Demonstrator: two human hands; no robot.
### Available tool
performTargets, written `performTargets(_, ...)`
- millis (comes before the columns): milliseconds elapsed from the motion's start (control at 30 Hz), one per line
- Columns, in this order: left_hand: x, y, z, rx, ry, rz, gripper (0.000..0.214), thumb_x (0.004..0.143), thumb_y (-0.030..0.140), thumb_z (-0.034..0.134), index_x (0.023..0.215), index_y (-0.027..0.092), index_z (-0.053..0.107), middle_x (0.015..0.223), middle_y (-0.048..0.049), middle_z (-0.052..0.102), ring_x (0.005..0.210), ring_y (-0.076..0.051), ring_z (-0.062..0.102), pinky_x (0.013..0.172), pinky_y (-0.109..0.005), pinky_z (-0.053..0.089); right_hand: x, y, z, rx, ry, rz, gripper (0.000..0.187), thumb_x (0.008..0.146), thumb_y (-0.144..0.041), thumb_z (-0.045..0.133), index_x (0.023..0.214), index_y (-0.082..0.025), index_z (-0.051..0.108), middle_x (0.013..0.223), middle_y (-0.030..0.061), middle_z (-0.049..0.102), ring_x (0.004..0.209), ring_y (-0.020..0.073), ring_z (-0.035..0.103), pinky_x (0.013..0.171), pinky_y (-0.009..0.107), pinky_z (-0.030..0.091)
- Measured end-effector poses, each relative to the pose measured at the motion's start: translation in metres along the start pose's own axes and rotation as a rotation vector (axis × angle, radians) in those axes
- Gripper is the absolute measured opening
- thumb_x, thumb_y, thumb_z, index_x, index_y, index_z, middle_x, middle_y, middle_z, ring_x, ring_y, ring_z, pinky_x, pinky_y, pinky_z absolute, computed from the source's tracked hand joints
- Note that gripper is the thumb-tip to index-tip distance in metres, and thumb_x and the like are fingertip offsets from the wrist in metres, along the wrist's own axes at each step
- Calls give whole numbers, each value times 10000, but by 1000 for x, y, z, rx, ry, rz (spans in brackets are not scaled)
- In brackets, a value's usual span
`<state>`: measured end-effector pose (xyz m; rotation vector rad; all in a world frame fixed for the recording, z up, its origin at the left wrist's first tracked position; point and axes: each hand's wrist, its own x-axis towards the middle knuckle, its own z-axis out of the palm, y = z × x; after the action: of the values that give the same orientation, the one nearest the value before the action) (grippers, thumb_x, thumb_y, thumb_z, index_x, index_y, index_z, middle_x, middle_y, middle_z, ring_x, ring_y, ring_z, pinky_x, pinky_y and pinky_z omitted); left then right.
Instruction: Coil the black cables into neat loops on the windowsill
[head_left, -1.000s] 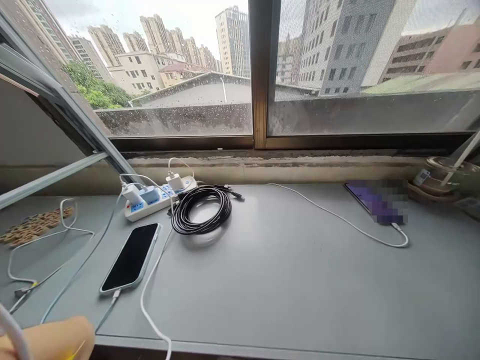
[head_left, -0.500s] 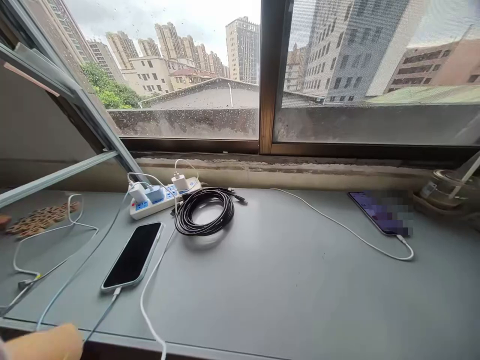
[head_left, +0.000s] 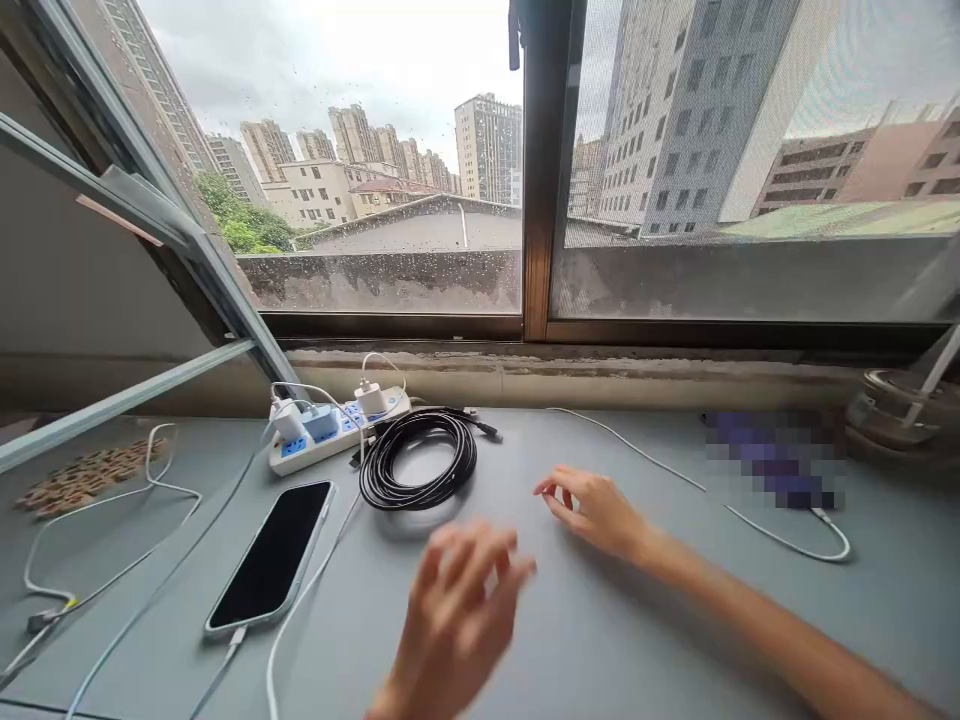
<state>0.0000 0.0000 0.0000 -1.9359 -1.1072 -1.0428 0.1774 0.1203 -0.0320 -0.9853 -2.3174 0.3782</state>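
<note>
The coil of black cable (head_left: pixel 418 460) lies flat on the worktop (head_left: pixel 600 640), and it is held by neither hand. The right hand (head_left: pixel 592 510) is set low just right of the coil, fingers loosely curled and parted, nothing between them; whether the worktop is touched cannot be told. The left hand (head_left: pixel 457 610) is seen blurred in front of the coil, fingers spread, empty.

A power strip (head_left: pixel 337 430) with chargers plugged in sits just left of the coil, and the coil's loose ends lie close by it. A dark phone (head_left: pixel 274 555) lies front-left of the coil, a lead fitted at its near end. A white lead (head_left: pixel 645 457) is run from behind the coil, past the right hand, to a second phone (head_left: pixel 776 462) well to the coil's right.

Trouble is most likely from snagging. If the coil is lifted by one loop only, it may be spilled open and tangled with the leads beside it, and the strip may be dragged or a charger loosened. If the white lead is caught by the right wrist or forearm, the second phone may be pulled along the worktop or unplugged. The dark phone may likewise be tugged by its own lead.
</note>
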Motion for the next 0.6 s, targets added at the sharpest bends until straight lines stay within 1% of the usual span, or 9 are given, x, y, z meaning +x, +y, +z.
performTargets(67, 27, -23, 22, 60, -149, -189, 218, 880, 129, 449, 858, 212, 649, 842, -22, 652, 799, -149, 611, 759, -291, 453, -2, 11, 13, 1, 1, 50, 223, 891, -250, 436, 947, -241, 652, 861, -9, 645, 616, 104, 539, 650, 261, 411)
performTargets(133, 51, -49, 42, 194, -379, -469, 216, 877, 260, 472, 863, 175, 670, 866, -71, 663, 845, -226, 626, 756, -341, 449, -5, 16, 20, -14, 18, 68, 234, 894, -253, 421, 926, -232, 652, 824, -2, 631, 634, 116, 545, 644, 260, 403)
performTargets(200, 67, -73, 58, 282, -592, -676, 385, 854, 441, 496, 891, 105, 680, 951, -159, 664, 928, -305, 626, 765, -378, 453, -8, 16, 23, -32, 31, 64, 238, 897, -249, 410, 913, -229, 648, 815, 1, 618, 662, 124, 556, 645, 257, 396)
performTargets(233, 70, -82, 65, 297, -696, -757, 444, 836, 483, 507, 887, 77, 681, 954, -195, 664, 938, -335, 626, 752, -391, 455, -8, 16, 24, -39, 33, 56, 236, 898, -246, 409, 914, -231, 644, 823, 1, 615, 679, 126, 561, 651, 256, 393)
performTargets(267, 72, -88, 70, 284, -758, -777, 435, 821, 474, 528, 888, 72, 680, 950, -205, 669, 939, -347, 628, 743, -392, 455, -8, 15, 25, -46, 33, 48, 233, 899, -243, 408, 916, -232, 640, 832, 0, 612, 694, 127, 565, 657, 254, 392)
performTargets(333, 69, -94, 76, 263, -790, -778, 337, 824, 390, 530, 862, 90, 678, 938, -194, 680, 957, -349, 629, 738, -382, 452, -8, 14, 26, -54, 31, 36, 231, 902, -234, 404, 919, -233, 634, 842, -1, 607, 701, 124, 565, 661, 249, 388)
performTargets(400, 64, -94, 77, 250, -761, -763, 289, 853, 325, 468, 824, 120, 669, 928, -170, 687, 973, -334, 631, 740, -368, 448, -7, 14, 27, -53, 27, 32, 229, 902, -223, 402, 921, -231, 630, 843, -3, 602, 692, 119, 560, 660, 245, 386)
performTargets(533, 61, -96, 72, 257, -666, -798, 374, 919, 341, 304, 880, 146, 620, 964, -158, 680, 957, -309, 643, 719, -352, 439, -6, 13, 28, -48, 20, 31, 227, 897, -211, 404, 918, -226, 630, 838, -1, 601, 694, 119, 557, 663, 247, 386)
performTargets(600, 62, -102, 67, 169, -581, -868, 376, 930, 379, 275, 952, 157, 577, 889, -135, 685, 886, -287, 659, 684, -332, 431, -6, 12, 27, -41, 20, 29, 230, 898, -212, 402, 919, -224, 630, 838, 2, 603, 696, 122, 557, 666, 251, 389)
